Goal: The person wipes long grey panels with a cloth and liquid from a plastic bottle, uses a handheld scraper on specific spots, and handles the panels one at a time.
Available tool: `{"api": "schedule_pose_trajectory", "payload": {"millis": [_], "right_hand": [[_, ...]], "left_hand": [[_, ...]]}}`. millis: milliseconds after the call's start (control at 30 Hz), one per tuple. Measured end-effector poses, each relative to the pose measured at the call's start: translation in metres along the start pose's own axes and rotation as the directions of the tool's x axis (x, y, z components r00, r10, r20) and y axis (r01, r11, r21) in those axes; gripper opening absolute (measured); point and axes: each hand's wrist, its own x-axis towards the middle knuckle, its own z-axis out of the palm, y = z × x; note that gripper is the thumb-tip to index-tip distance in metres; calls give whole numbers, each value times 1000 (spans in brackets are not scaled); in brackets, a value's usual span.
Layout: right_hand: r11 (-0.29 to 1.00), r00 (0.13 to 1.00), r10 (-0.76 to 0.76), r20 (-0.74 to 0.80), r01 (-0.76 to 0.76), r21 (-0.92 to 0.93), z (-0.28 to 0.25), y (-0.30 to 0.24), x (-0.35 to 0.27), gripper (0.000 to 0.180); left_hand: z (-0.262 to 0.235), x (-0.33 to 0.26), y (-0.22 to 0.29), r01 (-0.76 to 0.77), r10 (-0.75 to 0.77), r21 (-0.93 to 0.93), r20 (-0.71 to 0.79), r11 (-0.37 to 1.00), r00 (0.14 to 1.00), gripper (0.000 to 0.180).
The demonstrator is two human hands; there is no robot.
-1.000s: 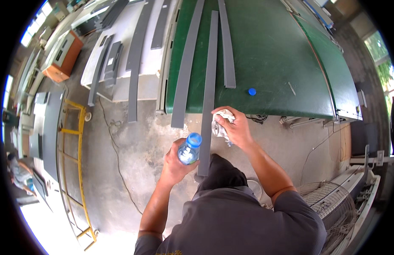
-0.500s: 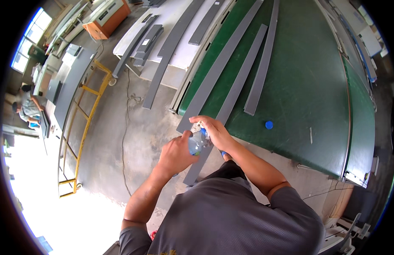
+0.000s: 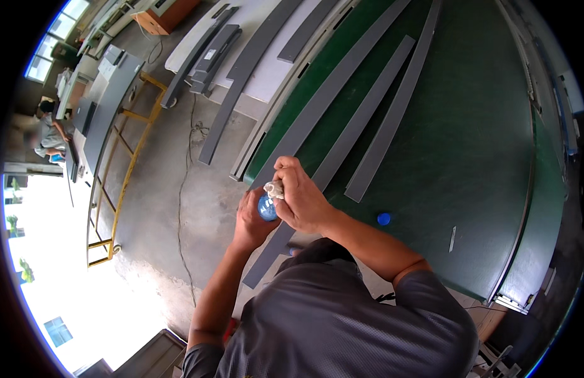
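My left hand is closed around a clear, bluish plastic bottle. At the bottle's top, my right hand grips a small off-white crumpled thing that looks like a rag or wad; its exact kind is unclear. The two hands are close together, past the near left corner of the green table. Beneath them runs a long grey strip whose near end sticks out over the floor. A round blue cap lies on the table to the right of my right forearm.
More long grey strips lie across the green table. A white table at the back left carries grey pieces. Farther left stand a yellow wheeled frame and a person. A dark cable trails over the floor.
My right hand has turned over the bottle and now pinches the off-white wad at its top. The bottle has tipped in my left hand, showing less of its side. The view has shifted.
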Motion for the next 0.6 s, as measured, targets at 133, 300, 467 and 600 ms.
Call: {"api": "schedule_pose_trajectory", "payload": {"millis": [133, 300, 467, 600], "right_hand": [[990, 990, -137, 39, 136, 32, -1, 0, 1, 47], [957, 996, -76, 54, 57, 286, 1, -2, 1, 50], [963, 969, 244, 41, -247, 110, -60, 49, 3, 49], [840, 918, 389, -74, -387, -380, -130, 177, -12, 45]], "left_hand": [[20, -6, -15, -6, -3, -92, -100, 996, 995, 79], [26, -19, -31, -34, 29, -26, -170, 999, 985, 79], [6, -38, -21, 236, -266, -163, -195, 958, 944, 78], [-7, -61, -34, 335, -379, -210, -232, 919, 896, 81]]}}
